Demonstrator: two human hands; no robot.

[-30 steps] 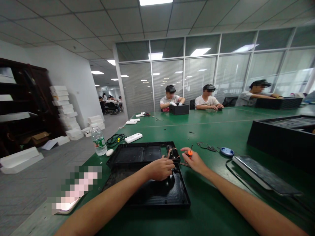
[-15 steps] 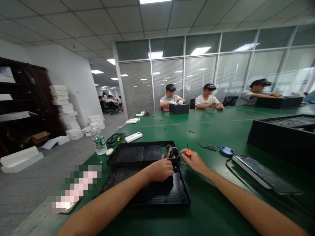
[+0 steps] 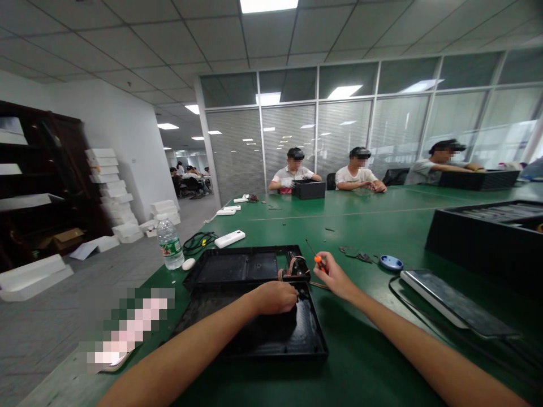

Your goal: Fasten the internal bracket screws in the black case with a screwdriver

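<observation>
A small screwdriver (image 3: 318, 259) with an orange-and-black handle is in my right hand (image 3: 338, 278), its thin shaft tilted up and to the left. That hand hovers just right of an opened black plastic case. My left hand (image 3: 276, 297) is closed over the near half of the case (image 3: 311, 333), near its upper right corner; anything in its fingers is hidden. The far half of the case (image 3: 224, 264) lies behind it, with striped wires (image 3: 292, 264) and dark parts at its right end. A loose wire runs out toward my right hand.
On the green table (image 3: 360, 362) stand a water bottle (image 3: 170, 246), a white device (image 3: 229, 239) and a black cable (image 3: 199, 241). Rightward lie a blue round dish (image 3: 391, 262), a phone-like slab (image 3: 458, 302) with cables and a large black box (image 3: 487, 243). Several people sit across the table.
The screwdriver has swung from nearly upright to tilted left, and my right hand has turned with it. My left hand has shifted slightly down and away from the wires.
</observation>
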